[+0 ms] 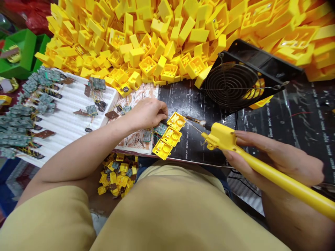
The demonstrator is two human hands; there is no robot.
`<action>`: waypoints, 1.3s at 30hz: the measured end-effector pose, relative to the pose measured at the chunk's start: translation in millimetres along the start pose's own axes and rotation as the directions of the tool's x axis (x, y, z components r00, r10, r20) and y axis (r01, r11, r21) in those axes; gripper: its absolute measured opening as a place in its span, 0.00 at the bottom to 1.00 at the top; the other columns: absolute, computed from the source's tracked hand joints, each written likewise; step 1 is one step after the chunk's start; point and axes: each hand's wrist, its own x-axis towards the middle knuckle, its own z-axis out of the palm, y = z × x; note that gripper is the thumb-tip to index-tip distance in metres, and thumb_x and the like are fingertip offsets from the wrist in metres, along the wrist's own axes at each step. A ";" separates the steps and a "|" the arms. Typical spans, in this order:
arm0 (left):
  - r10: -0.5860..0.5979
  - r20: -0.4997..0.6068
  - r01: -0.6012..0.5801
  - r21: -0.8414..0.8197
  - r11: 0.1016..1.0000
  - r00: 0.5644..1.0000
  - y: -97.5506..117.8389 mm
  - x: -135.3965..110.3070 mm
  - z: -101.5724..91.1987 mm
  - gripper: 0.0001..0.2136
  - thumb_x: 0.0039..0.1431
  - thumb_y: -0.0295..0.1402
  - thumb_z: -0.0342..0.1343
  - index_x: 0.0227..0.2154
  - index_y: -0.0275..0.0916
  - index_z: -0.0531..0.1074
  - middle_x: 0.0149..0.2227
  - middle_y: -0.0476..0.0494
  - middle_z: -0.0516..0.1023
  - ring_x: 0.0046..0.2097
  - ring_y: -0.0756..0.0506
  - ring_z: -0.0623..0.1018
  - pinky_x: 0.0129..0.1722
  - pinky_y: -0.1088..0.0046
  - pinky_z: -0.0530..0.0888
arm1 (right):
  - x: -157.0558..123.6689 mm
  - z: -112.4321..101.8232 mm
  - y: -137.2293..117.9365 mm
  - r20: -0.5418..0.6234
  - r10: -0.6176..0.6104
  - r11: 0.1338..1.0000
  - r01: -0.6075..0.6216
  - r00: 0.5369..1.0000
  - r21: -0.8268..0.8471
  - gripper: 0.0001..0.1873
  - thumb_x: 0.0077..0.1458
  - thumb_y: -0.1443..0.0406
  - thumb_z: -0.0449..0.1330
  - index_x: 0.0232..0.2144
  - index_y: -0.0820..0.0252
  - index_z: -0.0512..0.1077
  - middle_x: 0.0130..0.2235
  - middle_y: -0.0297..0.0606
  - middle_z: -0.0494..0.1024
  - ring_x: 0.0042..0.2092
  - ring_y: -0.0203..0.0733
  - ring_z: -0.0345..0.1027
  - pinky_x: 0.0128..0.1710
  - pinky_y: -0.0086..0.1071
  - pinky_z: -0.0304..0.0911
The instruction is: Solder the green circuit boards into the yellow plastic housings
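My right hand is wrapped round a yellow soldering iron with a feed tube beside its tip. The tip reaches the right edge of the farthest of three small yellow plastic housings, which lie open side up in a slanting row. I cannot tell whether it touches. My left hand is closed in a pinch just left of that housing, its fingertips close together. What they hold is too small to make out. Beneath and beside these fingers lies a green circuit board, next to the housings.
A big heap of yellow housings covers the back. A black fan stands at right. On the left, a white ribbed foam sheet carries circuit boards with wired speakers. Green bins stand far left. More yellow parts lie below the table edge.
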 end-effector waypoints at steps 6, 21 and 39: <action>-0.043 -0.014 0.040 -0.136 0.990 0.999 -7.0 -7.2 1.4 0.04 0.57 0.31 0.60 0.33 0.38 0.80 0.31 0.46 0.82 0.35 0.48 0.78 0.39 0.72 0.69 | -5.9 8.2 7.2 -0.089 -0.067 0.998 0.068 0.994 0.013 0.22 0.60 0.62 0.69 0.55 0.53 0.73 0.38 0.34 0.83 0.31 0.39 0.78 0.27 0.27 0.74; -0.043 -0.099 0.040 -0.030 0.999 0.994 -4.7 -13.3 7.5 0.08 0.61 0.32 0.59 0.37 0.36 0.81 0.34 0.43 0.83 0.38 0.44 0.80 0.44 0.67 0.73 | 30.1 75.7 -18.9 0.186 -0.113 0.991 0.124 0.976 -0.051 0.08 0.70 0.63 0.56 0.45 0.57 0.73 0.37 0.38 0.79 0.34 0.39 0.75 0.29 0.29 0.62; 0.081 -0.076 -0.087 -0.091 0.992 0.994 0.8 -2.4 15.6 0.06 0.60 0.30 0.60 0.36 0.38 0.82 0.33 0.46 0.84 0.40 0.44 0.81 0.47 0.66 0.72 | 32.6 12.9 -17.7 0.188 -0.173 0.984 0.176 0.967 0.004 0.19 0.67 0.56 0.60 0.58 0.53 0.69 0.31 0.32 0.79 0.30 0.37 0.74 0.38 0.30 0.69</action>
